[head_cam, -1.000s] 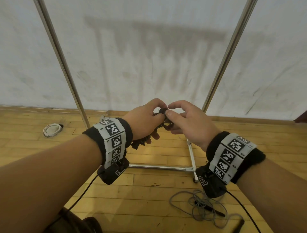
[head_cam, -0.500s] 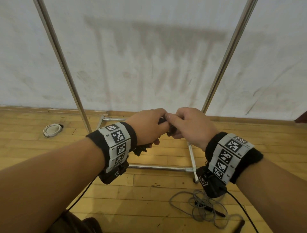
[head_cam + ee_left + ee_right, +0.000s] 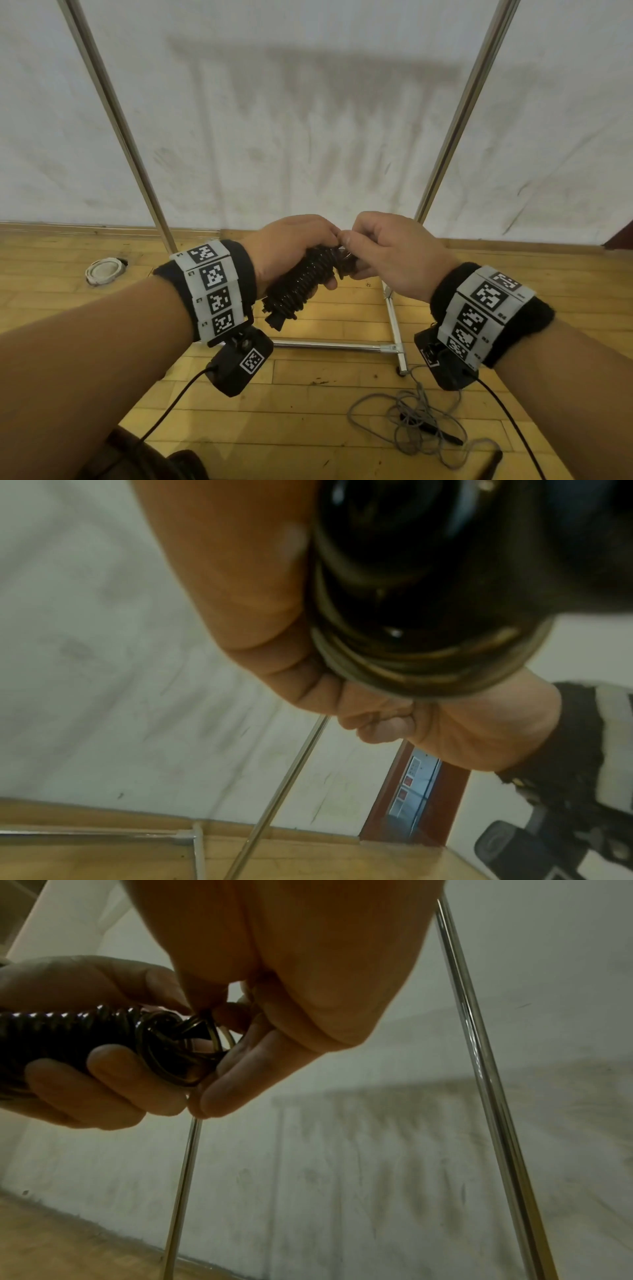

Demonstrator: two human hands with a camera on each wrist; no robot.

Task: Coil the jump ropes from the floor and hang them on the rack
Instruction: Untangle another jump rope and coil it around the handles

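A black jump rope (image 3: pixel 298 284) is wound in tight coils around its handles into a thick bundle. My left hand (image 3: pixel 294 250) grips the bundle around its middle, held in front of the rack (image 3: pixel 455 116). My right hand (image 3: pixel 380 246) pinches the loose end of the rope at the bundle's upper end (image 3: pixel 181 1045), where loops cross. The bundle's lower end (image 3: pixel 428 631) fills the left wrist view. A grey jump rope (image 3: pixel 411 418) lies tangled on the floor at the lower right, with its black handles (image 3: pixel 489 462) beside it.
The rack's two chrome uprights (image 3: pixel 113 102) rise on either side of my hands, with its base bars (image 3: pixel 342 346) on the wooden floor. A white coiled object (image 3: pixel 104 270) lies on the floor at the left. A white wall stands behind.
My hands have closed together on the bundle. The left hand has turned so that more of the wound black coil shows below it.
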